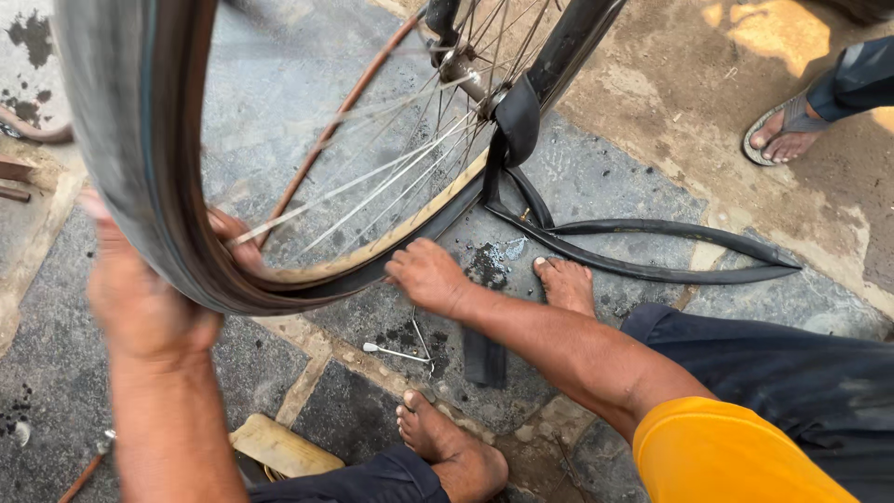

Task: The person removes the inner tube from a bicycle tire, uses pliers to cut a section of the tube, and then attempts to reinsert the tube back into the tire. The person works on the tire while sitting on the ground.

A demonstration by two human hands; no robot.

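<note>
A bicycle wheel with a black tyre (140, 158) and a tan rim (372, 251) fills the upper left, its spokes running to a hub (463, 70). My left hand (149, 289) wraps around the tyre at its lowest left part. My right hand (426, 277) presses its fingers on the tyre's edge lower right along the rim. A limp black inner tube (652, 247) hangs from the frame near the hub and lies looped on the stone floor to the right.
My bare feet (563, 279) (452, 447) rest on grey paving. A thin metal tool (400, 352) and a black rubber strip (484, 359) lie between them. A wooden block (279, 447) sits at the bottom left. Another person's sandalled foot (787, 130) stands top right.
</note>
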